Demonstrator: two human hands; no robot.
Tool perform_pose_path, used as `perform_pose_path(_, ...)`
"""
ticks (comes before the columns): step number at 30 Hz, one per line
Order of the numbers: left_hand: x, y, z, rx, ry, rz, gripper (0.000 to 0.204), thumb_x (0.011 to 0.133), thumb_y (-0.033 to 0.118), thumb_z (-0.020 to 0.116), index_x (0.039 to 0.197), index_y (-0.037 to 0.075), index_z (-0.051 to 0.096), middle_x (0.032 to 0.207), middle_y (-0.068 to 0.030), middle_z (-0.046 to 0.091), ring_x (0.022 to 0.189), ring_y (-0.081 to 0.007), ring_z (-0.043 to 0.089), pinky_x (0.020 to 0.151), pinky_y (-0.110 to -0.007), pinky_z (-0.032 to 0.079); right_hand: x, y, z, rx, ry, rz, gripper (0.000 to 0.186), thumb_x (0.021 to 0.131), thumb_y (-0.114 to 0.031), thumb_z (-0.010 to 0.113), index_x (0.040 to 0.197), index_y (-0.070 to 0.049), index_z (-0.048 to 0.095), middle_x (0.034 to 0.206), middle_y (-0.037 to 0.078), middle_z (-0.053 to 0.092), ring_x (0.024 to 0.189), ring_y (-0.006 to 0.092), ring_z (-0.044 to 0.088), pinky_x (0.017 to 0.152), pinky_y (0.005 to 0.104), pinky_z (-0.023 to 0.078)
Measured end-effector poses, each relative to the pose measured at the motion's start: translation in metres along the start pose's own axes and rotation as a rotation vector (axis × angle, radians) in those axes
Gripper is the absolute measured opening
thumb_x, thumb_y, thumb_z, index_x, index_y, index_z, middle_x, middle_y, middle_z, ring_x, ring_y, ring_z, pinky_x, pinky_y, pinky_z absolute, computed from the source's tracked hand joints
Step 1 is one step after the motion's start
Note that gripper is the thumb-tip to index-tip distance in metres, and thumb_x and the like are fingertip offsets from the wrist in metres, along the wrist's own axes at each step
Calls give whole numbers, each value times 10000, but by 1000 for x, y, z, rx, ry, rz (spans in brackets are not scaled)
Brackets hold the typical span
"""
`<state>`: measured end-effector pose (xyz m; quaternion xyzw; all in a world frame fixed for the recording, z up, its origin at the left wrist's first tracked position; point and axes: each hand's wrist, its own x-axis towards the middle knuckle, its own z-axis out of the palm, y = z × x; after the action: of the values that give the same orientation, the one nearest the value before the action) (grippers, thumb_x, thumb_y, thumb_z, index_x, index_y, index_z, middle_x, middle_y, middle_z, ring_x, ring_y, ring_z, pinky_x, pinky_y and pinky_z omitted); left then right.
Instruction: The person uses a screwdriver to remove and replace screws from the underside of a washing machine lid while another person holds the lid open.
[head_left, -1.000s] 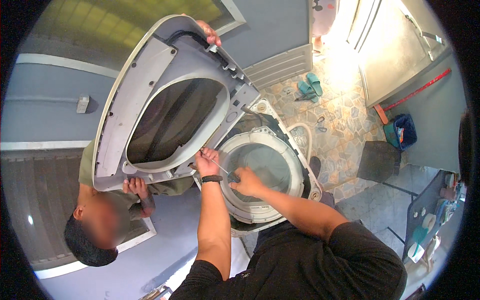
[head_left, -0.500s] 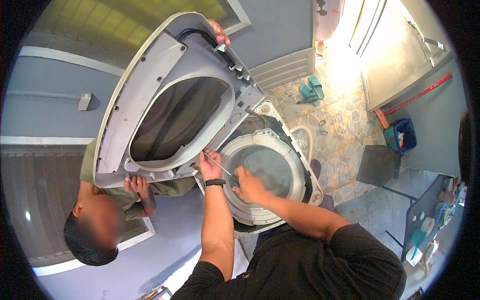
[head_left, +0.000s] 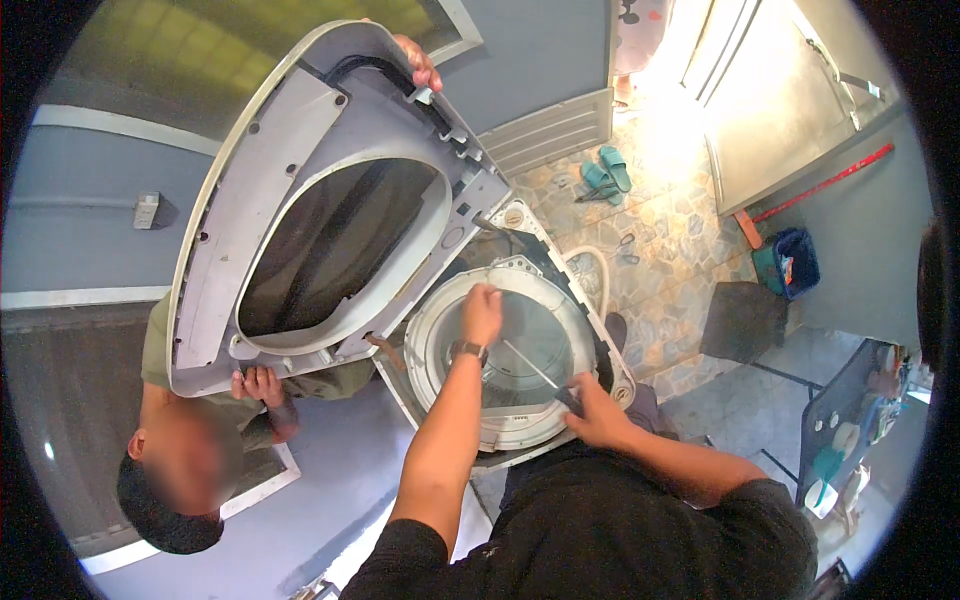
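My right hand (head_left: pixel 600 412) grips the dark handle of a screwdriver (head_left: pixel 530 362), whose thin metal shaft points up and left over the open tub of a washing machine (head_left: pixel 447 425). Above the tub is my left hand (head_left: pixel 482 318), wearing a dark wristband. Its fingers are drawn together, and whatever they may hold is too small to make out. The machine's top cover (head_left: pixel 262 150), a pale panel with a large oval opening, stands tilted up at the left. A co-worker's hands (head_left: pixel 262 386) support it at its lower edge and upper corner.
The co-worker in a green shirt (head_left: pixel 155 345) stands behind the cover. A pale hose (head_left: pixel 600 275) curves beside the machine. Teal slippers (head_left: pixel 606 176) lie on the patterned floor. At the right are a blue bin (head_left: pixel 800 262) and a dark table (head_left: pixel 835 400) holding several items.
My right hand has drawn the screwdriver away from the cover's lower edge, to the right and down. My left hand has left that edge and moved right, over the tub.
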<state>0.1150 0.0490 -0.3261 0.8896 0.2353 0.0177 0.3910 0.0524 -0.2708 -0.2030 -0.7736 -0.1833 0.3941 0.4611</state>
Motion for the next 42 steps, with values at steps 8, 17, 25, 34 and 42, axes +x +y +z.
perform_pose_path(8, 47, 53, 39, 230, -125, 185, 196, 903, 24, 662, 1099, 12, 663, 1115, -214, 651, 1097, -425, 619, 967, -509, 505, -6, -4, -47, -49, 152, -10, 555, 866, -150, 799, 1293, -37, 462, 1050, 211, 569, 945, 361, 621, 864, 452, 513)
perform_pose_path(17, 37, 54, 27, 59, 96, 2, 236, 953, 98, 663, 1181, 39, 673, 1141, -180, 691, 1055, -343, 673, 939, -450, 538, 25, -8, -60, 119, 224, -93, 538, 882, -160, 792, 1303, -28, 483, 1033, 211, 611, 975, 361, 640, 878, 452, 515)
perform_pose_path(25, 59, 47, -44, -1658, 82, -468, 287, 1093, 166, 476, 1268, 6, 638, 1166, -107, 726, 991, -204, 685, 821, -309, 576, 127, -49, -21, 326, 200, -207, 467, 987, -232, 690, 1354, -8, 507, 1312, 266, 647, 1228, 407, 646, 1049, 480, 497)
perform_pose_path(34, 62, 48, -74, -1843, 349, -513, 257, 1079, 83, 554, 1294, -54, 590, 1246, -165, 681, 1116, -252, 669, 902, -354, 626, 150, -73, 15, 381, 189, -115, 457, 992, -249, 669, 1352, -31, 492, 1258, 298, 659, 1165, 452, 658, 999, 501, 515)
perform_pose_path(42, 61, 47, -76, -1833, 289, -525, 253, 1069, 61, 564, 1296, -48, 584, 1263, -160, 678, 1062, -245, 676, 852, -329, 621, 155, -71, 19, 399, 207, -144, 456, 991, -253, 673, 1350, -52, 476, 1239, 301, 659, 1163, 446, 663, 984, 497, 523)
